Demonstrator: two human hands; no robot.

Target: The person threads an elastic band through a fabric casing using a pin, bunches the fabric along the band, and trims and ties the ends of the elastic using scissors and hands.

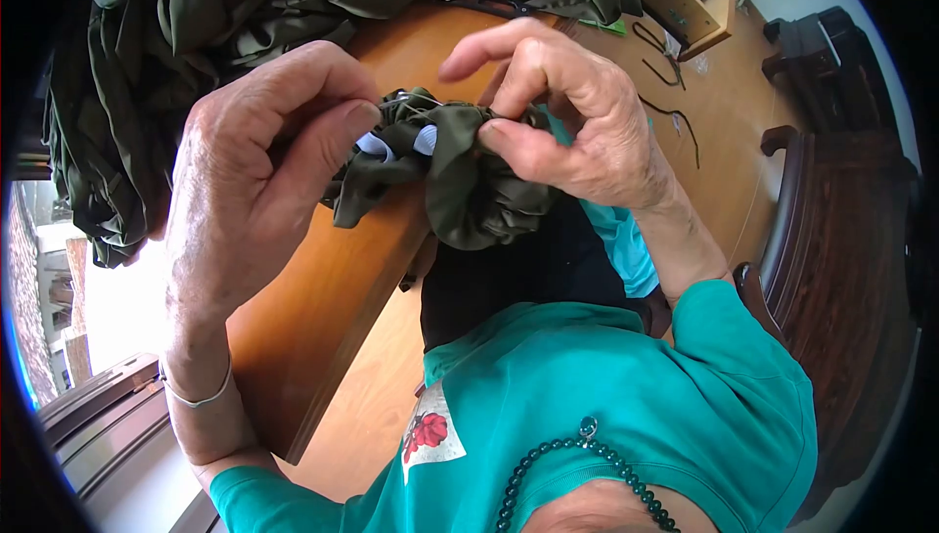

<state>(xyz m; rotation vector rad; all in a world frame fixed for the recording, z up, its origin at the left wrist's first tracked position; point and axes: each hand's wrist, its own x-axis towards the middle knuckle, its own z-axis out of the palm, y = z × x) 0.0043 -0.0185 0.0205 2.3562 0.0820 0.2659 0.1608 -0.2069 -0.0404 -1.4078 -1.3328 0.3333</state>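
A gathered, ruffled tube of dark green fabric (460, 171) hangs between my hands above the table edge. Bits of white elastic band (426, 140) show against its folds. A thin shiny metal piece (403, 97), perhaps a pin, lies along the top of the gathers. My left hand (259, 156) is closed, thumb and index fingertip pinched at the white band on the left side. Thumb and bent fingers of my right hand (577, 108) pinch the fabric on the right, with the index finger raised above it. What lies exactly between the left fingertips is partly hidden.
A large heap of dark green fabric strips (264, 5) covers the table's far side. Black scissors (479, 1) lie by it on the wooden table (284, 337). An open wooden drawer or box (699, 20) with clear plastic stands at upper right. Dark wooden furniture (841, 269) is at right.
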